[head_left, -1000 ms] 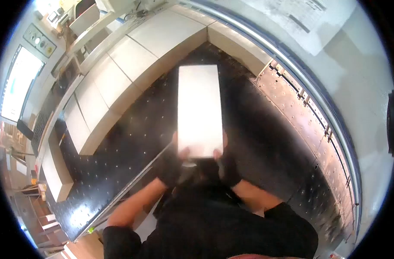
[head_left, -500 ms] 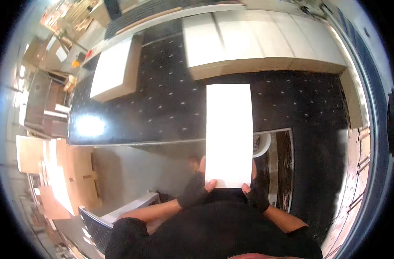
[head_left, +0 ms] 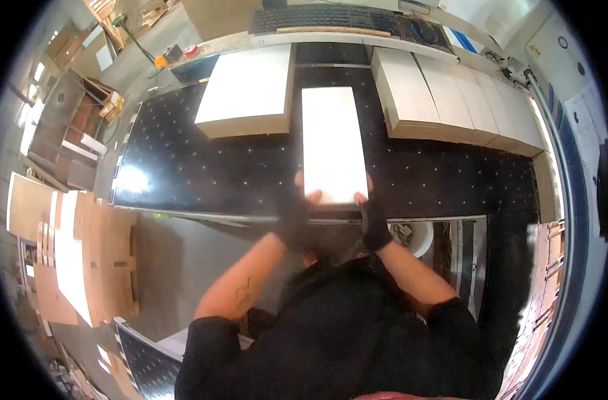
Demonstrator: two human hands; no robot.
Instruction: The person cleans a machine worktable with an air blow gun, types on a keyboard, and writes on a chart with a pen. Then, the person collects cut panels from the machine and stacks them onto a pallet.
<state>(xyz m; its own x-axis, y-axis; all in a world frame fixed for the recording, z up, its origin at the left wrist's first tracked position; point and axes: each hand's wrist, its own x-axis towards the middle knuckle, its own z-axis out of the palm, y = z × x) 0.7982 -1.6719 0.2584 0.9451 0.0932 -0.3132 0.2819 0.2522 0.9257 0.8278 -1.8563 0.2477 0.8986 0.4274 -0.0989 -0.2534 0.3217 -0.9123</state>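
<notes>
A white rectangular panel (head_left: 334,143) is held lengthwise in front of me, over the near part of a black dotted table. My left hand (head_left: 302,195) grips its near left corner, the thumb lying on the top face. At the near right corner my right hand (head_left: 367,200) does the same. Both hands wear dark fingerless gloves, and the fingers under the panel are hidden. Beyond the panel to the left lies a stack of white panels (head_left: 250,83). To the right runs a row of stacked white panels (head_left: 444,93).
The black table (head_left: 237,167) has a straight near edge. A white bucket (head_left: 417,239) stands below it on the right. A keyboard (head_left: 324,20) sits on a ledge at the back. Brown boards (head_left: 107,257) are piled on the left.
Both hands have carried the white panel away from my body and further over the table, arms stretching out. My view has shifted, so the stacks appear further right.
</notes>
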